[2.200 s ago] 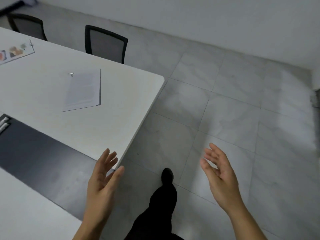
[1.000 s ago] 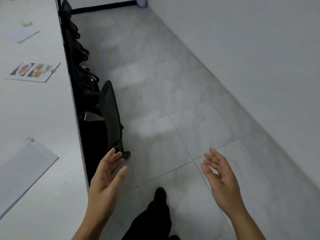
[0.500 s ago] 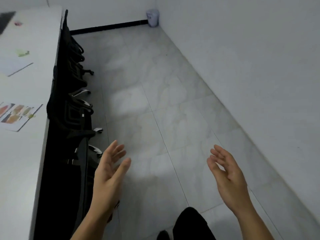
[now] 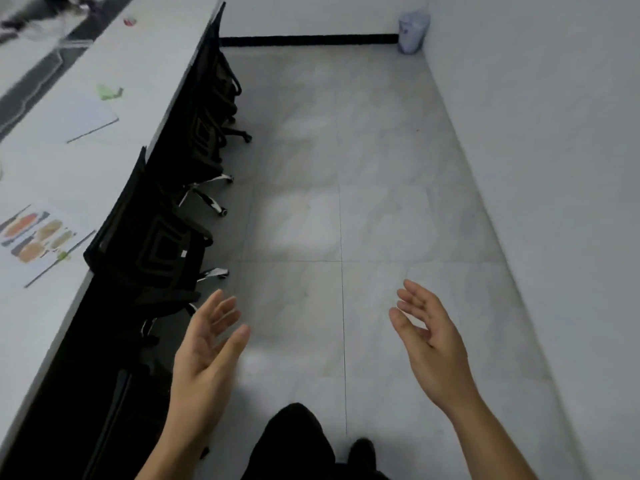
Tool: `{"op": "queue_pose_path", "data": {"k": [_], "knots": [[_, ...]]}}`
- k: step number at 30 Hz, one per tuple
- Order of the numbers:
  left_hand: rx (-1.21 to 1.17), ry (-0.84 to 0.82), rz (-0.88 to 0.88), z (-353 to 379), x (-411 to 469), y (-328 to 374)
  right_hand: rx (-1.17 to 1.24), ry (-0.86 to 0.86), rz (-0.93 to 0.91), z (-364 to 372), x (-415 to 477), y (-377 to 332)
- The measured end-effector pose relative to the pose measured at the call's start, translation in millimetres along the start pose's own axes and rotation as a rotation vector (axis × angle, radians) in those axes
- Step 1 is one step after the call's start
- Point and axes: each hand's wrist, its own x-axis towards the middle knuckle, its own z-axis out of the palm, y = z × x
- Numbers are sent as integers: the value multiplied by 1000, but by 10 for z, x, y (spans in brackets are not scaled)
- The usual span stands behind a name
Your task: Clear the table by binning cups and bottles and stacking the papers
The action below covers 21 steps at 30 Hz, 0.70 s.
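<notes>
The person stands in the aisle between a long white table [image 4: 145,64] and a grey wall [image 4: 554,168]. Both hands are raised in front of the body, over the tiled floor [image 4: 329,161], and they hold nothing. The left hand [image 4: 204,355] is wide, with the fingers straight and a little spread and the palm turned inward. The right hand [image 4: 433,344] is also wide, its fingers relaxed and slightly bent, its palm facing the left one. The two hands are well apart and touch nothing.

The papers lie on the table. A printed sheet [image 4: 38,237] with coloured pictures lies close to the near long edge, just beside the back of the nearest office chair [image 4: 149,237]. A plain white paper [image 4: 79,119] lies further along the same edge, and a small green scrap [image 4: 110,92] lies just beyond its far corner. Towards the far end there is a small reddish thing [image 4: 130,21], too blurred to name.

Black office chairs are pushed in along this edge in a row. A small bin [image 4: 412,29] with a pale bag stands on the floor in the far corner of the room, against the wall. Below the hands I see a black trouser leg [image 4: 294,441] and a dark shoe [image 4: 362,452].
</notes>
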Motion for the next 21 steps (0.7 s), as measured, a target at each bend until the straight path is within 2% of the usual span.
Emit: {"op": "queue_pose_path", "data": {"k": [6,9,17,21], "knots": [[-57,287,-62,130,1084,-235,-79,-240,-71,596,1674,-260],[-72,351,-67,201,1887,-359,-118,-287,-92,983,2530,-353],[-25,316,-36,262,4455,210,-128,-316,-142,1807,4641,-1252],[-7,305,-8,315,5511,370,-72,-309,-109,2228,5561,-1482]]}}
